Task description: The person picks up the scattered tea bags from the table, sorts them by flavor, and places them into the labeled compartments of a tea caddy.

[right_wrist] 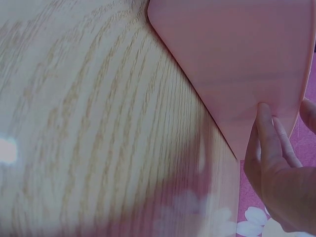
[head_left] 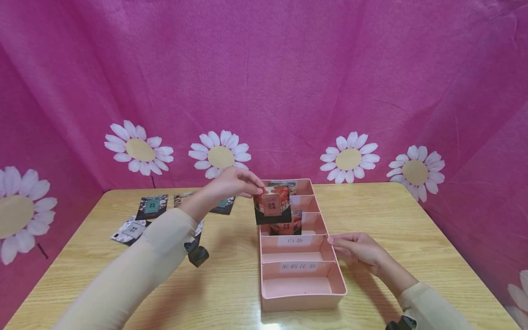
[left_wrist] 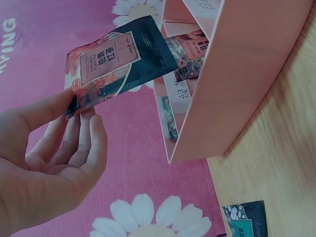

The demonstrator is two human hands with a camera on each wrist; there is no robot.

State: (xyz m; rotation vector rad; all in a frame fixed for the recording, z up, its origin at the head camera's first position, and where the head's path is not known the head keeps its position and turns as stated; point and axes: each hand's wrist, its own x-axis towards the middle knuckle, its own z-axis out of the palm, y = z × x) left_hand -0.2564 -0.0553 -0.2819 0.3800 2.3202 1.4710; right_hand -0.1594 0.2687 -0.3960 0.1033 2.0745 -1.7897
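Note:
My left hand (head_left: pixel 231 184) pinches one corner of a tea sachet (head_left: pixel 272 208) between thumb and fingers. The sachet, dark with red foliage and a pink label, hangs over the pink divided box (head_left: pixel 303 302). A similar red sachet (head_left: pixel 286 226) lies in a middle compartment, and a greenish one (head_left: pixel 290 188) sits in the rearmost. At the box's right side, my right hand (head_left: pixel 363 251) holds the wall, thumb at the rim. In the right wrist view, the fingers (right_wrist: pixel 269 138) rest against the outer wall.
On the table's left lie several more sachets, among them a green-labelled one (head_left: pixel 151 207), a white floral one (head_left: pixel 129 230) and another green one (head_left: pixel 223 206). My left arm partly covers some. White labels (head_left: pixel 299 266) mark the dividers. A magenta daisy curtain (head_left: pixel 280 91) hangs behind.

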